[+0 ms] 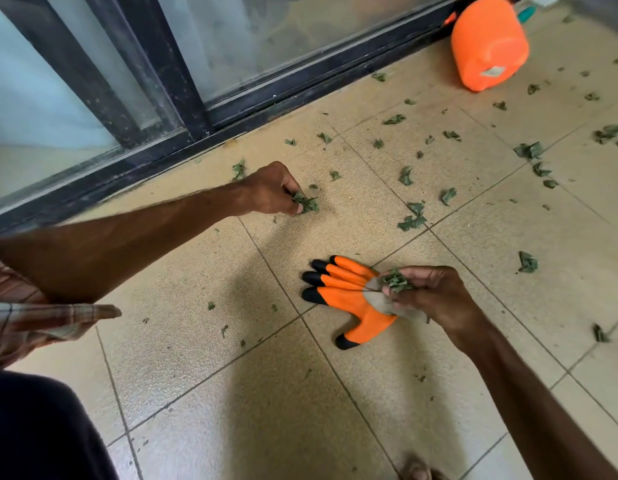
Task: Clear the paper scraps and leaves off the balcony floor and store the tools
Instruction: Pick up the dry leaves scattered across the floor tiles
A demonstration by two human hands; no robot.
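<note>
Green leaf scraps (pixel 412 219) lie scattered over the beige tiled balcony floor (pixel 203 341), thickest toward the right. My left hand (pixel 271 190) reaches forward near the door track and pinches a small clump of leaves (pixel 306 203) at the floor. My right hand (pixel 428 294) is curled around a bunch of gathered leaves (pixel 397 281) and also grips the cuff of an orange garden glove (pixel 345 299) with black claw tips, whose fingers lie flat on the tiles pointing left.
A dark sliding-door frame (pixel 182 95) with frosted glass runs along the far side. An orange plastic jug (pixel 489 46) lies at the top right by the track. A bare toe (pixel 416 471) shows at the bottom edge.
</note>
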